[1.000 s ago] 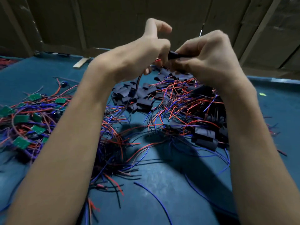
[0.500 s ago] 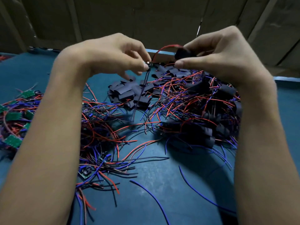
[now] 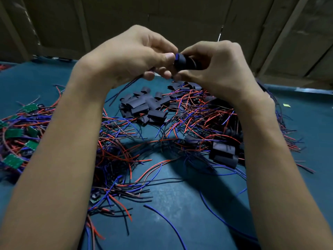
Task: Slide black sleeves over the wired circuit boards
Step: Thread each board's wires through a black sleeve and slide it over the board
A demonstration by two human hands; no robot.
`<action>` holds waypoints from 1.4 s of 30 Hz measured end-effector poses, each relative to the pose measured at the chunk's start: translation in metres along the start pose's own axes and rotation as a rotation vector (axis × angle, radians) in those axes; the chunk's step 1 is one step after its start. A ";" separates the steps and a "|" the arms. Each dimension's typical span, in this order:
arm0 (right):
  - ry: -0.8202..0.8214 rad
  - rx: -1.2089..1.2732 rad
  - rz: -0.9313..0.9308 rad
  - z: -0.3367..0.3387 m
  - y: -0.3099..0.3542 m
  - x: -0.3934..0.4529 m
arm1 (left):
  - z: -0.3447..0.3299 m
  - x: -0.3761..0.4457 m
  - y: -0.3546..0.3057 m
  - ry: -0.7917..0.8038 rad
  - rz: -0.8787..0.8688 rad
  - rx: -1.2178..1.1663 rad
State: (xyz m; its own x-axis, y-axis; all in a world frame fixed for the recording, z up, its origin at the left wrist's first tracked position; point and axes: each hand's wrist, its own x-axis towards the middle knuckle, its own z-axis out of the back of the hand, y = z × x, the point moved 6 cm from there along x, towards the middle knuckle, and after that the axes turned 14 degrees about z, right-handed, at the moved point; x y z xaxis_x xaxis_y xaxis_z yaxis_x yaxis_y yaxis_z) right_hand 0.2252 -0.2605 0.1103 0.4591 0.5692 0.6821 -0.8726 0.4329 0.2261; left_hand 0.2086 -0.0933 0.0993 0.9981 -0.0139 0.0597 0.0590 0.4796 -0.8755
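Observation:
Both hands are raised together above the blue table (image 3: 180, 210). My right hand (image 3: 214, 69) grips a black sleeve (image 3: 185, 61) between thumb and fingers. My left hand (image 3: 133, 53) pinches the wired board's end at the sleeve's left opening, where a bit of blue shows. Its dark wires (image 3: 124, 89) trail down from under my left palm. The board itself is hidden by fingers and sleeve. Empty black sleeves (image 3: 144, 107) lie piled below my hands.
Bare green boards (image 3: 13, 132) with red and blue wires lie at the left. Sleeved boards (image 3: 223, 153) in tangled wires lie at the right. Loose wires (image 3: 126, 193) spread across the middle. Brown cardboard panels (image 3: 180, 18) stand behind the table.
My hands have come back together. The red wire loop between them is gone from view, and the sleeve now sits against my left thumb and fingers.

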 end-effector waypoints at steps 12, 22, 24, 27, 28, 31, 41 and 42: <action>-0.052 0.028 -0.004 -0.005 -0.004 0.001 | 0.016 -0.002 0.003 -0.136 0.001 -0.045; -0.121 0.034 0.030 -0.009 0.001 0.003 | 0.026 -0.006 0.005 -0.206 0.102 -0.193; -0.114 0.029 0.026 -0.013 0.002 0.003 | 0.024 -0.005 0.002 -0.206 0.058 -0.134; -0.126 0.018 0.021 -0.013 0.002 0.003 | 0.020 -0.005 -0.001 -0.183 0.031 -0.037; -0.134 0.011 0.023 -0.012 0.002 0.003 | 0.016 -0.006 0.000 -0.139 0.044 -0.036; -0.122 -0.009 0.022 -0.010 0.000 0.002 | 0.007 -0.005 0.002 -0.070 0.115 -0.041; -0.410 -0.125 -0.109 0.072 -0.044 -0.027 | 0.063 -0.009 0.038 -0.177 0.269 0.432; -0.439 -0.169 -0.141 0.084 -0.052 -0.034 | 0.064 -0.009 0.057 -0.105 0.412 0.622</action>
State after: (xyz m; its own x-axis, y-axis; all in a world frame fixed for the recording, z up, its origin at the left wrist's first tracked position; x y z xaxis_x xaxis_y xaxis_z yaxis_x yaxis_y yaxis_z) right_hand 0.2410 -0.3614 0.1337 0.4254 0.1642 0.8900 -0.7513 0.6123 0.2461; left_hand 0.2014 -0.0096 0.0800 0.9287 0.3429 -0.1411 -0.3702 0.8354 -0.4062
